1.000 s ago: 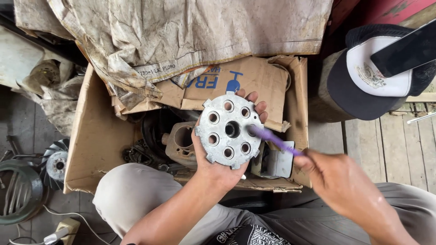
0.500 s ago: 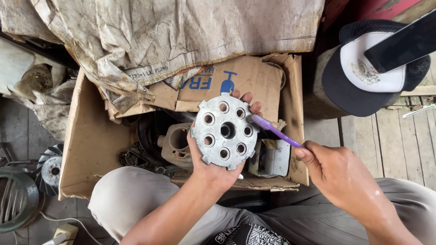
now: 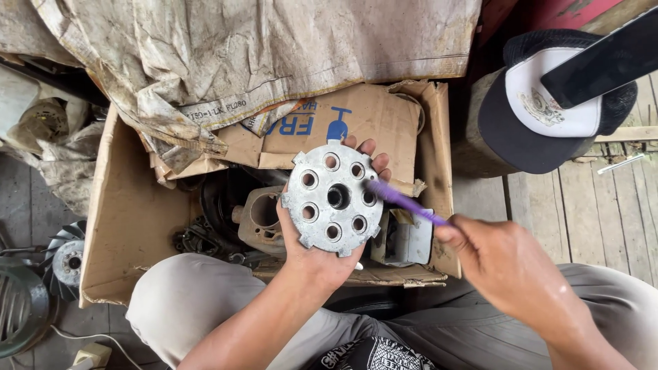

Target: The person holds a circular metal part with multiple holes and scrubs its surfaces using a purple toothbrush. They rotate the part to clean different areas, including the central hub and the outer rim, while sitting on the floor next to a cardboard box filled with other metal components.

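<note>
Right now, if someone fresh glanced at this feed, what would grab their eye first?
The round grey metal disc with holes, held up at centre frame in the left hand, stands out first. Next comes the purple toothbrush, gripped in the right hand, with its head against the disc's right side. Behind them sits an open cardboard box of dirty engine parts, and a black-and-white cap lies upper right.

We hold a dull silver-grey metal disc (image 3: pixel 332 199), speckled with pale grime and dark in its centre hole, against a bright purple toothbrush (image 3: pixel 406 201). Behind them we see a tan cardboard box (image 3: pixel 130 226) with blue print on one flap and a stained beige sack (image 3: pixel 274 48) mottled brown. Our trousers (image 3: pixel 185 294) are plain light grey, and the cap (image 3: pixel 548 109) is black with a white front panel.
</note>
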